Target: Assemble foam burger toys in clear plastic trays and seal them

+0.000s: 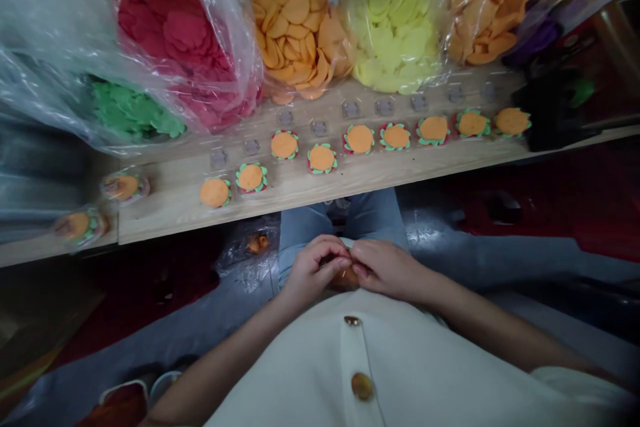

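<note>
My left hand [315, 267] and my right hand [385, 267] meet in my lap, fingers curled together around small orange felt pieces [346, 277], mostly hidden between them. Above my lap runs a wooden board [380, 170] bearing a row of several layered felt flowers [322, 158], each with an orange centre over green and red petals. Behind the board lie clear plastic bags of felt cut-outs: red [185, 40], orange [297, 33], yellow-green [395, 33], a second orange [500, 0] and green [130, 110].
Small clear square holders [351, 109] line the board behind the flowers. Two flowers [123, 187] sit in plastic at the left end. A plastic bag with orange bits [253, 247] lies by my knee. Dark objects [555, 103] stand at the right.
</note>
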`<state>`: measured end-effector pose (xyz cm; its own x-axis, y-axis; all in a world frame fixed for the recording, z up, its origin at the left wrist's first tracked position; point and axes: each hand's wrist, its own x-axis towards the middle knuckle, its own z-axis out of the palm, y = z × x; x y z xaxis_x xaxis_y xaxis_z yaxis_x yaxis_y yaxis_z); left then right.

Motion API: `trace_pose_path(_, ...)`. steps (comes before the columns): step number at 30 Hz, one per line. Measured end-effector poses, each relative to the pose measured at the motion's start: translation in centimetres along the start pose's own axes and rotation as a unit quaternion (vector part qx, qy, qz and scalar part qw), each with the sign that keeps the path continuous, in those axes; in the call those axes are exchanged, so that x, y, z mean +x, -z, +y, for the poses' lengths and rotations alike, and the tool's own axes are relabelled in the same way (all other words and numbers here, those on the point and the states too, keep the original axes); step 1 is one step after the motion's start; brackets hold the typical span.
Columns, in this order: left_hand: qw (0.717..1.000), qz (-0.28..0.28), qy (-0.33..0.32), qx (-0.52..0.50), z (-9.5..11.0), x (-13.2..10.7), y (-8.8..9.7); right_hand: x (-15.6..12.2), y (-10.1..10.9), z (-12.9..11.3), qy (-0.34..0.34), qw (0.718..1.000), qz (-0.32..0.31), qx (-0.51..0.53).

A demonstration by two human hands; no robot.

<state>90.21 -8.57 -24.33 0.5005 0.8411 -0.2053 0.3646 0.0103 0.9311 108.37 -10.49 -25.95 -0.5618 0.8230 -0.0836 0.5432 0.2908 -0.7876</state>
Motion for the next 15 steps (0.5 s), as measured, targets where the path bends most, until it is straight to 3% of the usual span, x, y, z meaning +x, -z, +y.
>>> trace_pose_path(3,1.0,-0.005,0.009,0.007,-0.2,0.3,-0.3,-0.2,-0.8,0.7,0.002,0.999,0.017,0.033)
trace_pose_path(6,0.991,-0.004,0.108,-0.078,-0.2,2.1,0.1,1.1,-0.6,2.6,-0.033,0.985,0.042,0.166)
trace_pose_path(8,0.97,-0.058,0.168,-0.167,0.3,4.0,0.9,2.4,0.4,3.9,-0.074,0.956,0.058,0.276)
trace_pose_path(11,0.953,-0.144,0.157,-0.215,1.9,6.9,2.3,3.9,2.6,5.0,-0.122,0.906,0.099,0.393)
trace_pose_path(13,0.96,-0.127,0.132,-0.21,3.4,8.8,2.8,3.8,3.9,5.2,-0.145,0.875,0.123,0.444)
trace_pose_path(15,0.969,-0.075,0.11,-0.209,5.0,10.5,2.5,3.2,4.7,5.1,-0.155,0.851,0.142,0.482)
